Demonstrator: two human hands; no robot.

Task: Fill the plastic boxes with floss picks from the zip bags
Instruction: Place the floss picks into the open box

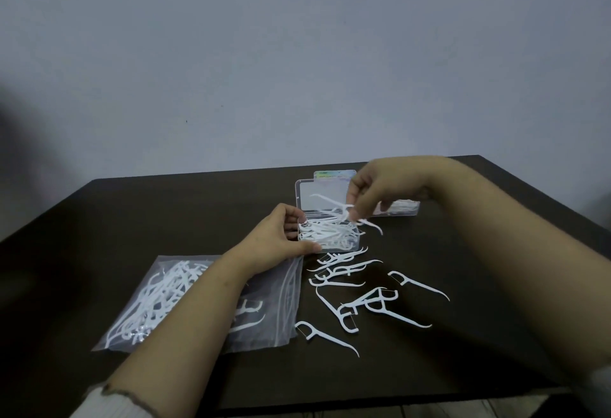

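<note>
A dark brown worktop [132, 219] stands against a plain grey-blue wall [264, 54]. Near its middle sits an open clear plastic box [325, 219], heaped with white floss picks. The left hand [281, 236] grips the box's near-left corner; the right hand [373, 193] has its fingers pinched on a few picks above it. Loose picks [363, 298] lie just in front, a zip bag [198, 302] beside them, a second box [396, 207] behind.

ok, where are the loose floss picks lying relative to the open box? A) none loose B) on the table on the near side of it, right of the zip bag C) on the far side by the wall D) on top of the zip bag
B: the loose floss picks lie scattered on the table nearer the camera than the open box, right of the zip bag.
</note>
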